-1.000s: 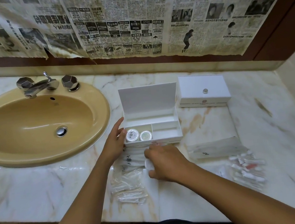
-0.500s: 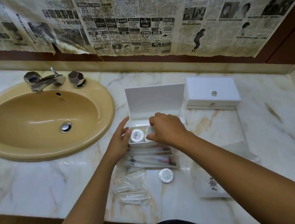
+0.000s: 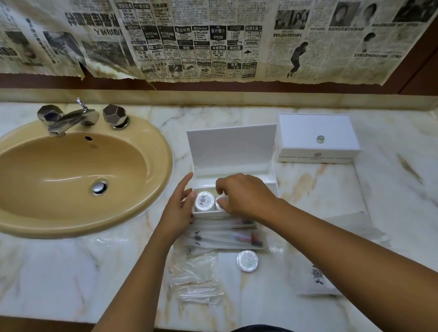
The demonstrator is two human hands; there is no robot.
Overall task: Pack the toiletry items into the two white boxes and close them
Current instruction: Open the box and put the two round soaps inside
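The open white box (image 3: 233,147) stands mid-counter with its lid upright. A round white packet (image 3: 204,201) lies in its front left compartment. My right hand (image 3: 243,194) hovers over that compartment, fingertips pinched on a second round packet (image 3: 219,204) that it mostly hides. My left hand (image 3: 176,212) rests against the box's front left corner, fingers apart. The second white box (image 3: 316,137) sits shut to the right. Loose on the counter are a round packet (image 3: 247,261), toothbrush packs (image 3: 221,237), clear swab packs (image 3: 196,281) and a white sachet (image 3: 314,278).
A tan oval sink (image 3: 13,227) with a chrome tap (image 3: 71,120) fills the counter's left side. Newspaper covers the wall behind. The marble counter ends at a side wall on the right, and its front edge runs just below the loose packs.
My right hand went from the packs near the counter's front up to the open box's front compartment. A round packet now shows on the counter where it was. My left hand stayed by the box.
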